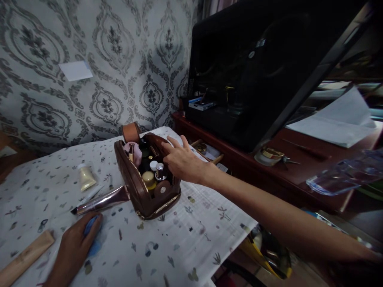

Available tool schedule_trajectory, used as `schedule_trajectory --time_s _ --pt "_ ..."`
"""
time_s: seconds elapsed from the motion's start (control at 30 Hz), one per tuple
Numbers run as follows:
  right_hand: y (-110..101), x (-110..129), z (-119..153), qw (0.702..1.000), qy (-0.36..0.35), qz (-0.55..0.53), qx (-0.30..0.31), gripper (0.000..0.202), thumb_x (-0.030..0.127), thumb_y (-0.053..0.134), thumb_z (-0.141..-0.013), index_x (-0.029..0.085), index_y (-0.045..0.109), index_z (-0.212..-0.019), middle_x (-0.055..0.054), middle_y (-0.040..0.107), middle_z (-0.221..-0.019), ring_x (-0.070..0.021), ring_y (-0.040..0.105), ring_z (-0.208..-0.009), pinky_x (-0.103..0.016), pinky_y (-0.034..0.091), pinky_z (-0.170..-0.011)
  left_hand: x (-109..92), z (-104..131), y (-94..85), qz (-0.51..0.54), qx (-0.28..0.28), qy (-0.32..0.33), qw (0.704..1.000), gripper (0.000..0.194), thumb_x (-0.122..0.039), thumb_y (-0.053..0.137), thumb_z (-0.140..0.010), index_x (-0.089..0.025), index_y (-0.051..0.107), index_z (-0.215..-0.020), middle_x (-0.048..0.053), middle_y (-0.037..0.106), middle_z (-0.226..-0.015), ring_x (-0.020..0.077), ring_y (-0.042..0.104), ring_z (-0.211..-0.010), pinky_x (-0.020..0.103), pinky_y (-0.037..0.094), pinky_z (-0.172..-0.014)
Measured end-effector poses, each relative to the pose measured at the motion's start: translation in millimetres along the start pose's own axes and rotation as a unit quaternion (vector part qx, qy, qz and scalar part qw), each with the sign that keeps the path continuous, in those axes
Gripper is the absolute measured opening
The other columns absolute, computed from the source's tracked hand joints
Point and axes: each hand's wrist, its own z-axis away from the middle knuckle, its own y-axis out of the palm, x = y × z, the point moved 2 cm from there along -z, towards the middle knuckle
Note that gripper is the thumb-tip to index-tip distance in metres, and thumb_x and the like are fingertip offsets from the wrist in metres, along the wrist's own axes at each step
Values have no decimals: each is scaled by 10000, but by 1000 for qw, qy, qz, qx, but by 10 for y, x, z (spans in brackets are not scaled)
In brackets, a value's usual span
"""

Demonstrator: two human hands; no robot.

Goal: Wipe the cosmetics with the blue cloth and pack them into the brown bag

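Note:
A brown makeup bag (131, 181) stands unzipped on the patterned cloth. Inside it are a silver-capped bottle (160, 171), a yellow jar (149, 180), a white cap (153, 165) and a pink item (136, 153). My right hand (182, 159) reaches to the bag's right rim, its fingers spread and touching the edge. At lower left my left hand (79, 235) lies low over the cloth, fingers closed around a small blue object (90, 225) that is mostly hidden. Just beyond it lies a shiny pinkish tube (103, 200), its far end against the bag.
A cream tube (86, 177) lies left of the bag. A wooden-looking strip (26, 255) is at lower left. To the right, a dark red stand (299, 159) carries a large black screen (254, 71), papers (338, 119) and a roll of tape (269, 155). Patterned wallpaper (119, 59) is behind.

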Motion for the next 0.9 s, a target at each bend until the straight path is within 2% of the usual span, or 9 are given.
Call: schedule_trajectory --time_s 0.17,0.3,0.37,0.43,0.6,0.7,0.77,0.83,0.9 --pt "2 9 19 1000 -1 11 -24 246 132 544 -935 138 768 -1038 -181 528 -1443 -384 339 -1447 -675 211 -1178 30 1 15 1 2 -6 1000 553 -687 432 -889 -242 760 -920 29 811 -935 264 773 -855 276 594 -693" --pt "36 -16 29 999 -5 -29 -40 253 142 545 -936 160 759 -1070 -160 563 -1411 -357 398 -1410 -600 279 -1169 -31 -19 14 21 10 -19 1000 490 -639 465 -889 -236 742 -915 28 808 -913 254 763 -838 274 574 -703" --pt "87 -43 49 995 -7 -61 -79 255 141 529 -937 158 757 -1051 -158 579 -1405 -350 465 -1361 -563 352 -1134 -92 -29 5 45 20 -22 999 473 -618 467 -895 -224 729 -912 36 802 -911 247 752 -823 281 562 -723" --pt "167 -73 76 985 -18 -93 -145 269 148 498 -948 151 745 -1056 -165 609 -1369 -338 536 -1294 -540 432 -1075 -144 -39 -11 60 20 -26 998 453 -581 454 -912 -213 718 -911 47 793 -906 243 738 -821 293 549 -738" --pt "341 -61 186 933 -25 -184 -308 276 201 499 -974 152 675 -1182 -161 646 -1325 -302 624 -1213 -497 526 -1008 -217 -34 -58 55 36 -16 998 340 -439 441 -954 -208 671 -859 40 756 -850 216 705 -785 300 508 -735" --pt "297 76 294 899 -4 -223 -378 254 229 557 -971 185 657 -1200 -152 662 -1281 -279 657 -1161 -460 556 -968 -232 0 -68 45 42 3 998 300 -385 442 -974 -207 654 -858 44 735 -849 211 686 -797 304 493 -744" --pt "233 233 373 872 -10 -246 -424 227 192 582 -955 213 662 -1167 -131 677 -1240 -265 667 -1134 -445 559 -957 -222 24 -56 44 38 15 998 282 -361 445 -984 -205 657 -883 48 733 -869 209 681 -816 311 495 -763" --pt "196 445 435 845 -61 -278 -454 238 117 580 -937 219 657 -1138 -112 693 -1177 -242 681 -1073 -425 565 -928 -197 39 -44 42 18 23 999 264 -346 454 -987 -203 666 -921 54 740 -905 214 685 -851 324 503 -799" --pt "218 699 462 822 -146 -318 -449 285 42 572 -911 194 643 -1141 -113 700 -1129 -231 680 -1034 -402 572 -893 -155 38 -58 29 -27 21 999 257 -341 462 -985 -196 673 -961 71 745 -961 229 688 -909 344 509 -842"
